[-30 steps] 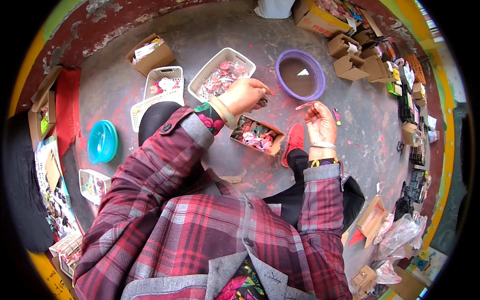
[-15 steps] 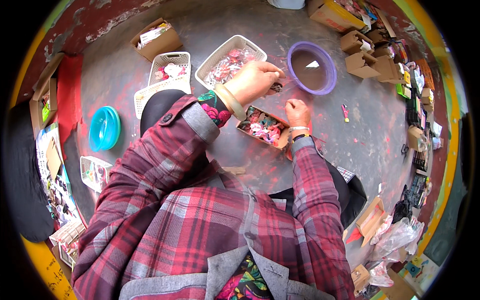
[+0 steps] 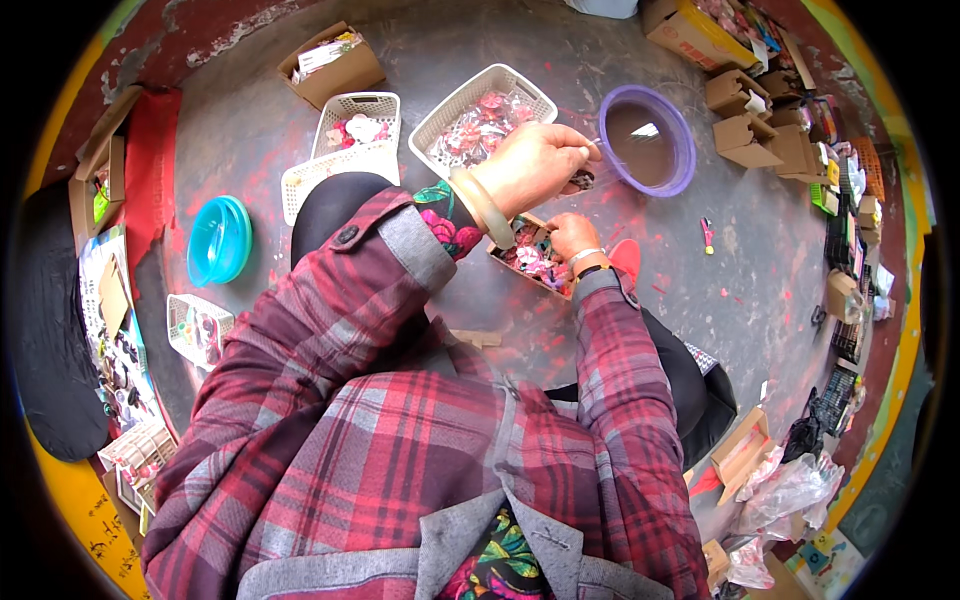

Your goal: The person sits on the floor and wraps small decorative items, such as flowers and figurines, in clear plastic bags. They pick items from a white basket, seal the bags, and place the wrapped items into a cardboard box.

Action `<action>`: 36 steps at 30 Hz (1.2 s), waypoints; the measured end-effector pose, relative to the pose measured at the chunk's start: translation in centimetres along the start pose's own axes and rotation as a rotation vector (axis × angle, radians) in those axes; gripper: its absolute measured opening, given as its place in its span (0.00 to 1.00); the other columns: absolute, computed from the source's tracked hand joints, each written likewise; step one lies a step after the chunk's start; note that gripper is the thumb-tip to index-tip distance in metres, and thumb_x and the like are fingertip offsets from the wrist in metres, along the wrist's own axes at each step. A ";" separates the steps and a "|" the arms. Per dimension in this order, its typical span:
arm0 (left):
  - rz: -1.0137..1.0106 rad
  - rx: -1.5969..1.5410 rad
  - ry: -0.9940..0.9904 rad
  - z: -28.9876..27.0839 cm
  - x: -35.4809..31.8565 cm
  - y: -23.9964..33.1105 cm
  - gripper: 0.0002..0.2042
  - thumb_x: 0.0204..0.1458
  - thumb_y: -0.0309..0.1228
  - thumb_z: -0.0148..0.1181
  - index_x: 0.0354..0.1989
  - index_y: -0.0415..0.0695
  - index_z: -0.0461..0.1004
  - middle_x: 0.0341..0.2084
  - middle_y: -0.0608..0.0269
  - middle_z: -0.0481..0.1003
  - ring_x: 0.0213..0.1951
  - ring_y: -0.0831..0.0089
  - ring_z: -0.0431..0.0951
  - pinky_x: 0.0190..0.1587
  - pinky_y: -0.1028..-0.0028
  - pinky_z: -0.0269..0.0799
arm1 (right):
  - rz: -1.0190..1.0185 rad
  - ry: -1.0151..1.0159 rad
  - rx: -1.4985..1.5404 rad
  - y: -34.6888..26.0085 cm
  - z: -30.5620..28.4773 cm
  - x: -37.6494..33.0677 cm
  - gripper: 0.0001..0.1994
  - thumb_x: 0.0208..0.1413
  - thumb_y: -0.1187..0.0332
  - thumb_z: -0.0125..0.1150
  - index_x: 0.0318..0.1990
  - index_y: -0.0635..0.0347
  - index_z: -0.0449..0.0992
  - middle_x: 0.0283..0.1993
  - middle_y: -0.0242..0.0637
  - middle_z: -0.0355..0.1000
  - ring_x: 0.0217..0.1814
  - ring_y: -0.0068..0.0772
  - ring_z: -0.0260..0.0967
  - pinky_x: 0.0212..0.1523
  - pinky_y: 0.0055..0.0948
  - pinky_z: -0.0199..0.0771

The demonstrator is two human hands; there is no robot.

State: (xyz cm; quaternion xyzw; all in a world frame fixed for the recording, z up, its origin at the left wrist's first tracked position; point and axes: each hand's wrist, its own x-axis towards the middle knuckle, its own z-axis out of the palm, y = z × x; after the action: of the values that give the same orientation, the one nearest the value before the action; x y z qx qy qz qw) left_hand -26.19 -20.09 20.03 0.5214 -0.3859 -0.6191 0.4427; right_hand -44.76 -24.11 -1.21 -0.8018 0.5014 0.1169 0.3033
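bowl (image 3: 648,152) right of basket (image 3: 482,122), box (image 3: 537,260) nearer (perhaps touching hand (image 3: 573,236))

- The grey floor (image 3: 760,290), stained with red paint, carries everything.
- Top centre: a white basket (image 3: 483,118) of pink and red pieces; just right of it, a purple bowl (image 3: 648,152).
- Upper left: two smaller white baskets (image 3: 345,148) side by side, and a cardboard box (image 3: 330,63) above them.
- Left: a turquoise lid (image 3: 218,240) — well apart from the baskets.
- Centre: a small open box (image 3: 535,258) of pink pieces.
- Upper right: a cluster of brown cartons (image 3: 755,125).
- Lower right: crumpled plastic bags (image 3: 790,490).
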 end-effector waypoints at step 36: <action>-0.024 -0.388 -0.238 2.5 -1.0 0.9 0.09 0.54 0.28 0.53 0.40 0.37 0.71 0.36 0.63 0.73 0.38 0.76 0.74 0.37 0.79 0.74 | -0.251 0.421 1.335 -7.3 -17.3 -14.1 0.06 0.48 0.75 0.62 0.34 0.64 0.76 0.28 0.29 0.71 0.28 0.17 0.64 0.31 0.17 0.63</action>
State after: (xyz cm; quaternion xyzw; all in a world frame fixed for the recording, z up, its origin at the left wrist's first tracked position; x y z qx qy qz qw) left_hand -28.45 -19.37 21.56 0.3543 -0.3028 -0.7442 0.4785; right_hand -47.05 -21.99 22.04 -0.5020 0.4178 -0.4083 0.6378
